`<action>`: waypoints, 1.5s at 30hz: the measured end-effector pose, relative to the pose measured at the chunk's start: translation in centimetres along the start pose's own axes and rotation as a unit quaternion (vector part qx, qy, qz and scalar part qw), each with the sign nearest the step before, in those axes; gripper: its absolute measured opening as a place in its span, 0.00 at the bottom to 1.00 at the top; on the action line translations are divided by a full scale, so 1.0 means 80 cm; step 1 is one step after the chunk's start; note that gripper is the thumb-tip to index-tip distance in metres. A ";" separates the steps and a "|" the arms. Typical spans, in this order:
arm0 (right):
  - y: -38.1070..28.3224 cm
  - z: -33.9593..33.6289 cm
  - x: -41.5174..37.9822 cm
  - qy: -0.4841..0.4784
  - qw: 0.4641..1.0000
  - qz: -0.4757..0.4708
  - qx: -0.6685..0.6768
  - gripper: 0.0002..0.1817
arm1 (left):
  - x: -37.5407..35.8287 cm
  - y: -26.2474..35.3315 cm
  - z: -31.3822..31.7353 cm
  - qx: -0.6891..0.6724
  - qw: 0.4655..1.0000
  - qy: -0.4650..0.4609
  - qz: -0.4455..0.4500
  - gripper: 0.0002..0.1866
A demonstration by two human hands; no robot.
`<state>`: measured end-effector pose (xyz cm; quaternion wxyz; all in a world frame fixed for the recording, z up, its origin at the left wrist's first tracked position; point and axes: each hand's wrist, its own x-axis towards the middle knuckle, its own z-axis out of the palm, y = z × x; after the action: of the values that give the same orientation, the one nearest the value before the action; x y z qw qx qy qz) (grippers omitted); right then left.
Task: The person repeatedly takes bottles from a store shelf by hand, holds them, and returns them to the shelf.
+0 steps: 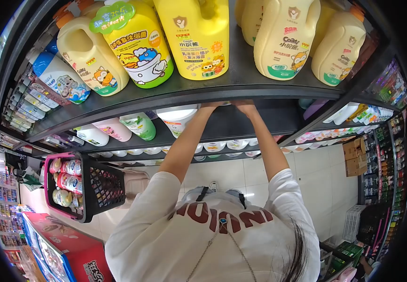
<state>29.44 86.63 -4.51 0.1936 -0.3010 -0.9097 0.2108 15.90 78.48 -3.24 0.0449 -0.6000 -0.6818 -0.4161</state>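
Both my arms reach into the shelf level below the top one. My left hand is mostly hidden under the edge of the upper shelf, near a white tub-like container. Just to its right, my right hand also passes beneath that edge, its fingers out of sight. Whatever the two hands touch or hold is hidden. Above them, a large yellow bottle and a cream bottle stand on the upper shelf.
White, pink and green bottles stand left on the same level. A black and pink basket of bottles is at the left, above a red box. Cardboard boxes and a white crate are at the right.
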 end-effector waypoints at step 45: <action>-0.209 -0.092 -0.331 -0.201 0.807 -0.069 0.551 0.35 | -0.333 0.326 -0.253 -0.237 0.937 0.030 -0.254 0.37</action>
<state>44.88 59.77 4.05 0.1539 -0.0316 -0.6780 0.7181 36.67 43.35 8.38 -0.1852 -0.3874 -0.6917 -0.5807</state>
